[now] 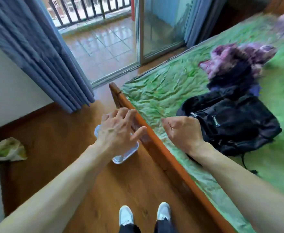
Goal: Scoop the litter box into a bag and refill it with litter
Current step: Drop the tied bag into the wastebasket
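A clear plastic tray (127,154) shows by the bed frame, mostly hidden behind my left hand (119,132). That hand has its fingers spread and relaxed in front of the tray; I cannot tell whether it touches it. My right hand (183,132) is curled into a loose fist over the edge of the bed, beside a black backpack (235,125), and nothing shows in it. A crumpled pale plastic bag (9,151) with green print lies on the floor by the left wall. No scoop or litter is in view.
A bed with a green sheet (163,91) and a wooden frame (163,153) fills the right side, with purple clothes (233,59) on it. Blue curtains (42,56) hang at the left. A sliding glass door (138,31) stands open onto a tiled balcony. My feet (144,214) stand on wooden floor.
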